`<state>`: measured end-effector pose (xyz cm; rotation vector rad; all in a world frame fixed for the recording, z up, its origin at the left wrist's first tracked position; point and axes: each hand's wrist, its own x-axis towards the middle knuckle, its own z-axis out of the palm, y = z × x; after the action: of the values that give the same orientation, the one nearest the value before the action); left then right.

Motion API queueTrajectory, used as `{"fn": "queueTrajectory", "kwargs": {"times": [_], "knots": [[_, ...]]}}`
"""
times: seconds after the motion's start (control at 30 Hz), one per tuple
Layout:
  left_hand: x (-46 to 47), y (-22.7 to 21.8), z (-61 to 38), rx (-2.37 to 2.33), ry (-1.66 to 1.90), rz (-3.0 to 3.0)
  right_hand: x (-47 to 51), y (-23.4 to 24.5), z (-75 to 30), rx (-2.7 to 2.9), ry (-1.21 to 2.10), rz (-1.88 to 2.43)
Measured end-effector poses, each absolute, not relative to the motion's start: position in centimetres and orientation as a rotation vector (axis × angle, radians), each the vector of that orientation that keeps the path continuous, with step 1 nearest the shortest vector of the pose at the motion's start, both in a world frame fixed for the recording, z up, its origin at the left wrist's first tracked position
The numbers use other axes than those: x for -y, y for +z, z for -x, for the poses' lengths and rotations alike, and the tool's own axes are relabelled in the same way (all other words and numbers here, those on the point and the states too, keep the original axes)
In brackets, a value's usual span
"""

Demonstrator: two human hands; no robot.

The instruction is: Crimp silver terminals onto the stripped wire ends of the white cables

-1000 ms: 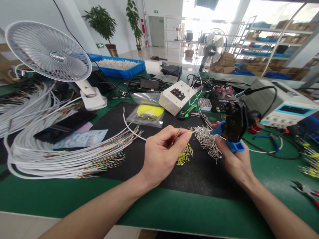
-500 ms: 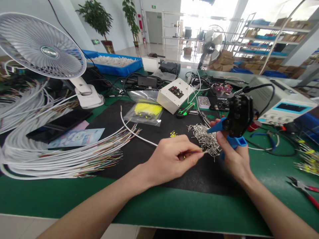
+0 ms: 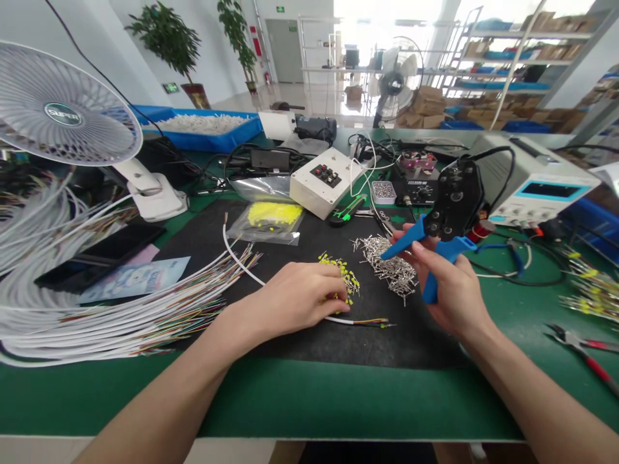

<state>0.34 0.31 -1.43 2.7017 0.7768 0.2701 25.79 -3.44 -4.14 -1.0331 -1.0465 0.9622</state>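
Note:
My left hand rests on the black mat, fingers curled, their tips in a small pile of yellow pieces. What they pinch is hidden. A white cable runs under that hand, and its stripped coloured ends lie free on the mat. My right hand is closed on the blue handles of a black crimping tool, held upright over the mat's right edge. A heap of small metal terminals lies between my hands.
A white desk fan and a big bundle of white cables fill the left. Behind the mat are a bag of yellow parts, a beige button box, a blue tray and a power supply. Red-handled pliers lie right.
My left hand has let the cable's wire ends drop onto the mat and moved down to the yellow pieces. The right hand has kept the crimper and tilted it slightly.

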Motion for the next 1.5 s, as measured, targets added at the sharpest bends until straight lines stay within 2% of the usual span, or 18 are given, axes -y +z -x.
{"fn": "queueTrajectory", "kwargs": {"times": [0.3, 0.7, 1.03, 1.23, 1.37, 1.5], "knots": [[0.8, -1.7, -1.0, -0.835, 0.014, -2.909, 3.3, -3.3, -25.8, 0.915, 1.179, 0.878], [1.3, -2.2, -1.8, -0.915, -0.023, -2.961, 3.4, -3.2, -25.8, 0.886, 1.228, 0.855], [1.0, -0.6, -1.7, -0.878, 0.507, -2.195, 3.7, -2.8, -25.9, 0.885, 1.304, 0.802], [0.0, 1.2, -2.5, -0.956, 0.996, -1.900, 4.4, -1.9, -25.7, 0.870, 1.458, 0.692], [-1.2, 2.4, -3.9, -0.913, 1.154, -1.810, 4.8, -1.6, -25.7, 0.905, 1.575, 0.618], [-2.0, 1.4, -4.6, -0.892, 1.272, -1.639, 4.9, -1.8, -25.6, 0.918, 1.652, 0.569]]}}
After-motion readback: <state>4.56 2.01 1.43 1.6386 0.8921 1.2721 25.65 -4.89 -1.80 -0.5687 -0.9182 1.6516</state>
